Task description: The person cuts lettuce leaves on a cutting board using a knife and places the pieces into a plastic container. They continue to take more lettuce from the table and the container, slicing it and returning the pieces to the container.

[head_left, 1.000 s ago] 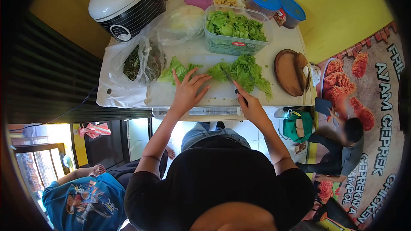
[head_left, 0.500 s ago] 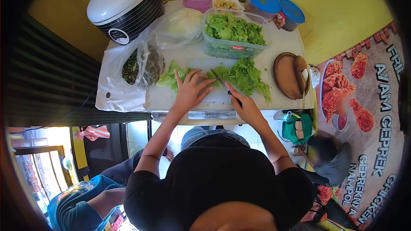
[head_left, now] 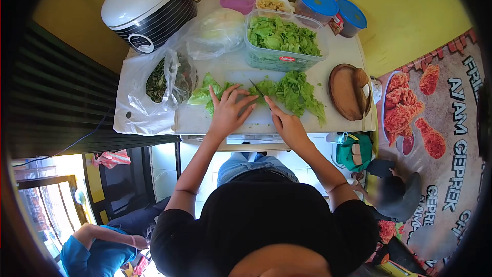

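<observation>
My right hand (head_left: 288, 125) grips a knife (head_left: 257, 88), its dark blade pointing up and left over the lettuce. Spread fingers of my left hand (head_left: 229, 107) lie on a lettuce leaf (head_left: 209, 87) to the left of the blade. Cut lettuce pieces (head_left: 265, 87) sit just beyond the knife, and a larger loose lettuce bunch (head_left: 297, 92) lies to their right. Under them is a pale cutting board (head_left: 245, 77). Behind it stands a clear plastic container (head_left: 279, 62), filled with chopped lettuce (head_left: 282, 36).
A rice cooker (head_left: 148, 10), a plastic bag of dark greens (head_left: 169, 79) and a bagged pale vegetable (head_left: 218, 28) are at left. A wooden mortar (head_left: 346, 92) stands right, blue-lidded tubs (head_left: 316, 1) behind. Other people, one in a blue shirt (head_left: 97, 251), are on both sides below.
The knife and my right hand have shifted slightly left, with the blade's angle a little changed. My left hand stays spread on the lettuce. The person at lower left has moved an arm.
</observation>
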The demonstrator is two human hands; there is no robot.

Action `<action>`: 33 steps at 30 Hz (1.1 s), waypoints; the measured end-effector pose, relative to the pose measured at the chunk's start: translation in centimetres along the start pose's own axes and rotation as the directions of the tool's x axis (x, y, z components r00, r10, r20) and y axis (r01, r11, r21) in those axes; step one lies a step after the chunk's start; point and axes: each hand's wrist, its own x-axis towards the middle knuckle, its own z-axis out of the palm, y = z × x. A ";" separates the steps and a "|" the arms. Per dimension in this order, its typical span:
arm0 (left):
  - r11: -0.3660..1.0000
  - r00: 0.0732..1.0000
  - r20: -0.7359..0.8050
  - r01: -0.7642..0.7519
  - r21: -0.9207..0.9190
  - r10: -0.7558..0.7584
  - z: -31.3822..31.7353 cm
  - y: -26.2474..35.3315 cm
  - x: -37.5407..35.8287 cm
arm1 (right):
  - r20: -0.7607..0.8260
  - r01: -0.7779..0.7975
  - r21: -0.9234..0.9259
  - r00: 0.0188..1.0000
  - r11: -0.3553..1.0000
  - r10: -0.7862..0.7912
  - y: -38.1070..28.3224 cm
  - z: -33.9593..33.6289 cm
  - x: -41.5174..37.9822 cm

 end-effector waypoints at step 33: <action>1.000 0.999 -0.023 0.022 -0.015 -0.022 -2.2 1.4 -0.9 | -0.048 -0.099 0.356 0.991 0.929 0.124 -2.1 0.5 -3.6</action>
